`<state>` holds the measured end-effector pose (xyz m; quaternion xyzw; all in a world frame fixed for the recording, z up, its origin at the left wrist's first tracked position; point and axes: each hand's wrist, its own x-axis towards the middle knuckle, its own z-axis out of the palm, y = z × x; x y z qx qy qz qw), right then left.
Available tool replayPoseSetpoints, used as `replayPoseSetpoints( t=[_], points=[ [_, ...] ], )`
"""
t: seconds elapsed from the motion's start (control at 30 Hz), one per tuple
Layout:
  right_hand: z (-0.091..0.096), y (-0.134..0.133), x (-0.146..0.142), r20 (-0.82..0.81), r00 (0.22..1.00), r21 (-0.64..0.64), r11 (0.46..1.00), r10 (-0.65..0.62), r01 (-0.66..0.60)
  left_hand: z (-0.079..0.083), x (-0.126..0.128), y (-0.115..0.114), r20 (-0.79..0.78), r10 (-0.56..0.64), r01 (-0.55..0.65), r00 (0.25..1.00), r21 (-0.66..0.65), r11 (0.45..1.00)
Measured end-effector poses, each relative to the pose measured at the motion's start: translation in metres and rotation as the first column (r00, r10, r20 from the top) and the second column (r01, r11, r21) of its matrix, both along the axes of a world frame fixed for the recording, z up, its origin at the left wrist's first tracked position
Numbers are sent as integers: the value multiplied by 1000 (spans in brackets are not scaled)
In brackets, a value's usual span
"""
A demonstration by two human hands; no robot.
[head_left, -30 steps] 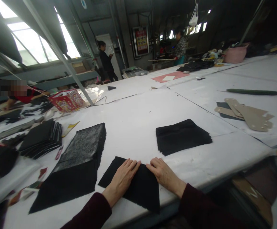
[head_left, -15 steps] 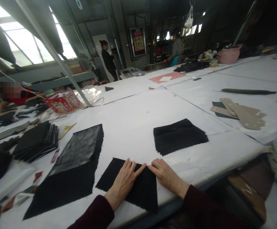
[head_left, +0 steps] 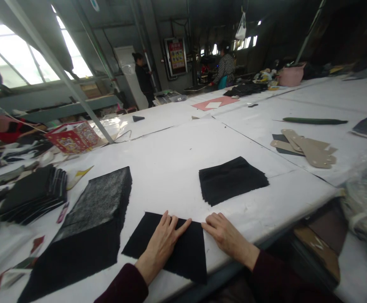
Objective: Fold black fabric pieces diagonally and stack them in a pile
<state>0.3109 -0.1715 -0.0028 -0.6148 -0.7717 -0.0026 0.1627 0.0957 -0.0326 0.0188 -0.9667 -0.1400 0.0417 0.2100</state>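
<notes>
Pressed flat with grip open and fingers spread, left hand (head_left: 162, 244) on the black square fabric piece (head_left: 191, 254) at lower centre of the frame. Beside it, right hand (head_left: 226, 237) open too, fingertips touching the upper right corner. Further up right, stack of black cut fabric (head_left: 232, 179); at left, thick black felt block (head_left: 101, 202); all on the white surface (head_left: 177, 155).

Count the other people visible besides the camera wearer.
3: person in red, far left; person in black by the door; person in checked top, far end of table. More may be hidden.
</notes>
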Motion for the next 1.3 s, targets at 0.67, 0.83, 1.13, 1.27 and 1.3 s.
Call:
replayPoseSetpoints(
  t=[0.67, 0.83, 1.13, 1.27, 1.3],
  points=[
    [4, 8, -41, -240, 937, -25, 967, -252, 253, 11, -28, 50, 109, 334, -242, 936, -488, 839],
    [11, 27, -41, -414, 867, -133, 961, -275, 242, 13, -15, 43, 129, 314, -185, 940, -582, 792],
    [52, 20, 71, -552, 698, -435, 872, -455, 225, 28, 55, 30, 177, 449, -31, 876, -907, 419],
    [82, 44, 156, -166, 861, -399, 832, -480, 387, 31, 139, 39, 252, 545, 32, 800, -924, 381],
    [86, 54, 173, -100, 860, -380, 818, -500, 431, 30, 160, 41, 302, 564, 25, 768, -895, 446]
  ],
)
